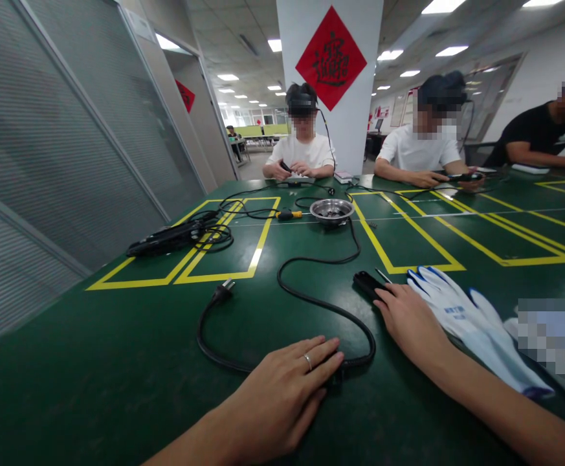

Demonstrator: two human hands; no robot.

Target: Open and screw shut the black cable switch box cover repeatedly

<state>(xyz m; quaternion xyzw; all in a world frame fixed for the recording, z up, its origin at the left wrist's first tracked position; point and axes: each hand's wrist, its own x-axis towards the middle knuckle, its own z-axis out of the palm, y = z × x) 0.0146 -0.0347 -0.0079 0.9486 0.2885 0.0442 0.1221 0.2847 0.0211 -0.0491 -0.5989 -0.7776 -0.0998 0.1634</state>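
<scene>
My left hand lies palm down with its fingers stretched out over a black power cable. A ring is on one finger. The cable's two-pin plug rests on the table to the left. My right hand is curled over the near end of a long black plastic piece, whose exact kind I cannot make out. A thin metal shaft sticks out beside those fingers; its other end is hidden. White work gloves with blue edges lie just right of that hand.
On the green table stand a steel bowl and a yellow-black screwdriver. A bundle of black cables lies at the left. Yellow tape marks rectangles. Several people sit across; two hold dark objects. A blurred patch covers the right edge.
</scene>
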